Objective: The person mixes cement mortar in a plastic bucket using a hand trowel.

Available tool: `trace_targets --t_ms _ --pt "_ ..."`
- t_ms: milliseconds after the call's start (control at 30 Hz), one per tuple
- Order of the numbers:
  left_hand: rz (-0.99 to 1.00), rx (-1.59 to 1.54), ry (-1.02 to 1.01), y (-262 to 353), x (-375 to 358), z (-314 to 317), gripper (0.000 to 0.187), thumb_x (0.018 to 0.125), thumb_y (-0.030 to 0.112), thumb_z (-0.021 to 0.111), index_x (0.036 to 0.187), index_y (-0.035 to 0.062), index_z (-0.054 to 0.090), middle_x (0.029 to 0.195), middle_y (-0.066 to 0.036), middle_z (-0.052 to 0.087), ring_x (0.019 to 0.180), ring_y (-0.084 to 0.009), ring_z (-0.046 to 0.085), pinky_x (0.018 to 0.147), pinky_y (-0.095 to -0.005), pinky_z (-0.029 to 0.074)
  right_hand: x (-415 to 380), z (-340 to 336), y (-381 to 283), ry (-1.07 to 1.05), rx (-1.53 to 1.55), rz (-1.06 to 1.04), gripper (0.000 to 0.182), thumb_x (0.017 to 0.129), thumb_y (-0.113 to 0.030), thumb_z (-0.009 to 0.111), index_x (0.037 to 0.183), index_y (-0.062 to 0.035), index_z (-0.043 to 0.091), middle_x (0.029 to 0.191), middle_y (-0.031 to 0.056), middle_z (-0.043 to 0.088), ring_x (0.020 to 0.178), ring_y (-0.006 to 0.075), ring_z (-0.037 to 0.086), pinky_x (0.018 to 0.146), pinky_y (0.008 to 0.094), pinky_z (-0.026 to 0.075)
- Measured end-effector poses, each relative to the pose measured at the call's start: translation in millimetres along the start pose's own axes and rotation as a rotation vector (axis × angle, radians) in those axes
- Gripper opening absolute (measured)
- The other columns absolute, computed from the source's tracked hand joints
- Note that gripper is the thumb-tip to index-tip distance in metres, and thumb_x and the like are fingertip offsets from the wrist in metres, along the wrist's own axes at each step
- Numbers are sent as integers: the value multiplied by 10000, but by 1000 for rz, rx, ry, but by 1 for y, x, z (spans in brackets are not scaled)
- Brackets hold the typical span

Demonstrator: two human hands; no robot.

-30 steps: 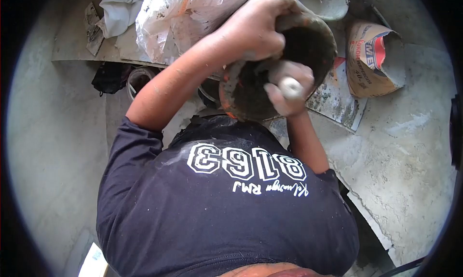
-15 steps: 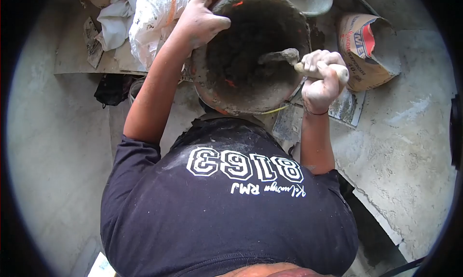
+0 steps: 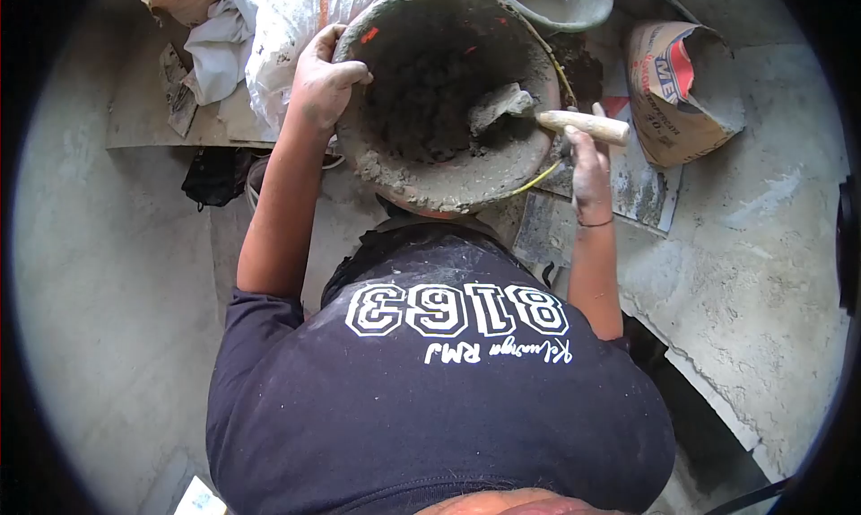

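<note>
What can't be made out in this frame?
Head view only:
- Trowel blade tip: buried in mortar inside the bucket.
- Right hand grip: handle lies over the fingers; whether they close on it is unclear.
- Cement bag print: too small, folded.
- Second bucket: cut by the top edge.
- Left hand fingertips: hidden behind the rim.

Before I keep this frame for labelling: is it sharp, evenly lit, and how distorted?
Head view: strong fisheye, dark round vignette at the corners; soft even light, no glare; bucket, trowel, left hand and right hand fairly sharp; bucket's inside is shaded.
</note>
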State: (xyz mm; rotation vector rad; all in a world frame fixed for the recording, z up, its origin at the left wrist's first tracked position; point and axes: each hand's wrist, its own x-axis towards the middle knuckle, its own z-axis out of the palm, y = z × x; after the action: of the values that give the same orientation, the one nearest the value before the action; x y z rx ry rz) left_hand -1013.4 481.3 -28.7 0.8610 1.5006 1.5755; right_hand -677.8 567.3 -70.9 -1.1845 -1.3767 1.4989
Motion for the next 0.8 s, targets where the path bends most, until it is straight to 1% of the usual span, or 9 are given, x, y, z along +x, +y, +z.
trace_targets --t_ms 33,67,233,333,433,500,600,700,800 --pt "-11 -26 30 -1 -1 0 389 627 -59 616 1011 -5 578 889 -29 579 792 -119 549 722 -245 471 -2 1 4 -1 -54 29 413 920 -195 545 1285 0 541 1208 95 609 1114 184 558 1031 326 371" --pt "-31 -21 48 -4 -1 -1 383 620 -67 613 995 5 576 887 -22 576 797 -115 546 724 -245 468 -3 3 7 -18 129 132 326 891 -156 600 1175 3 616 1116 66 649 1088 169 559 1002 319 383" --pt "-10 -53 13 -5 0 -1 388 605 -74 599 983 11 568 878 -16 574 813 -111 537 751 -227 445 3 -5 3 -35 376 309 216 839 -102 614 1009 17 676 982 80 681 944 174 633 893 304 476" --pt "-58 -71 25 6 -8 13 366 591 -80 570 945 13 556 878 -19 581 794 -109 536 744 -224 439 3 -7 -7 30 275 111 239 833 -115 612 1022 18 674 936 71 690 829 153 658 727 291 539" --pt "-65 -33 19 -3 -8 26 376 586 -77 570 950 16 555 887 -27 592 797 -115 548 754 -235 447 -5 -32 -31 50 224 177 266 845 -105 603 1090 -4 619 964 57 666 824 146 641 740 289 531" --pt "-88 -59 -17 -17 -5 38 406 592 -79 571 984 18 544 918 -30 593 834 -122 554 773 -244 453 -7 -41 -36 107 181 156 271 860 -145 614 1100 -22 579 929 38 655 728 104 630 617 225 515" --pt "-91 -102 -26 -44 -4 55 400 612 -79 570 997 26 539 929 -29 584 858 -113 539 779 -252 453 -4 -59 -36 101 45 181 308 864 -175 591 1121 -6 606 927 77 684 767 147 670 632 251 541" --pt "-99 -71 -25 -59 4 54 391 615 -79 562 991 29 540 935 -29 581 857 -112 533 772 -248 451 -5 -62 -34 100 -41 94 297 874 -146 613 1137 -22 556 952 42 642 780 95 623 629 231 512" --pt "-238 157 -61 -41 8 45 406 698 -6 675 1077 2 531 984 -62 595 912 -135 554 806 -277 468 -2 -73 -46 -3 -119 52 497 842 -55 580 1319 -15 447 1110 99 604 940 136 609 806 280 528"
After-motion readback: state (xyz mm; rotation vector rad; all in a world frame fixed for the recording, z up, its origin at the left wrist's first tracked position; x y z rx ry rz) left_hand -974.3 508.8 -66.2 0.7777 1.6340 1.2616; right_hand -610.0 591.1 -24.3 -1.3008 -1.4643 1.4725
